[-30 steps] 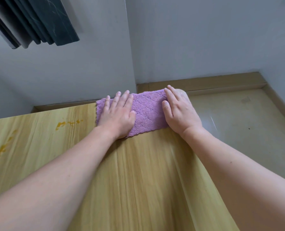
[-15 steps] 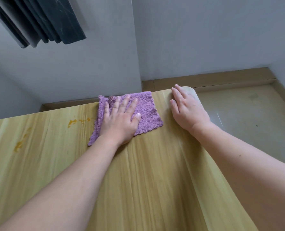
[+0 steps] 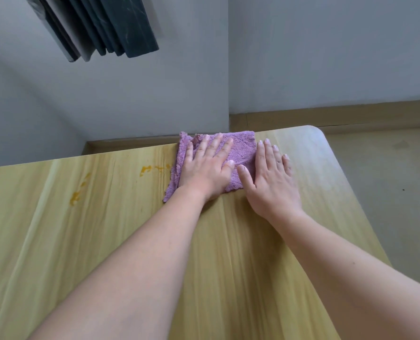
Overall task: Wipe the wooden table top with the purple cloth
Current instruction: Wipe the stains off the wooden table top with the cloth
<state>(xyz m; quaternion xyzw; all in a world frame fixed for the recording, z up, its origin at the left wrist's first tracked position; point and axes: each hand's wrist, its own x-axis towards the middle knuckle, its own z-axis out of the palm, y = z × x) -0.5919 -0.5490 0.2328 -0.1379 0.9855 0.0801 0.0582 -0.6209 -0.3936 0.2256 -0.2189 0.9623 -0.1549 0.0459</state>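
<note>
The left hand [image 3: 205, 168] is pressing flat, fingers straight, on the purple cloth [image 3: 240, 153] at the table's [image 3: 106, 241] far edge; the right hand [image 3: 272, 177], open too, is resting beside it; sweeping left with even pressure should catch the orange stains [image 3: 152, 169].

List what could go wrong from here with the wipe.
1. The purple cloth lies at the table's far edge; a push forward could send it off the back.
2. The orange stains sit left of the cloth and may get smeared or missed.
3. The left hand presses flat on the cloth; the right hand lies mostly on bare wood, so the cloth could bunch.
</note>
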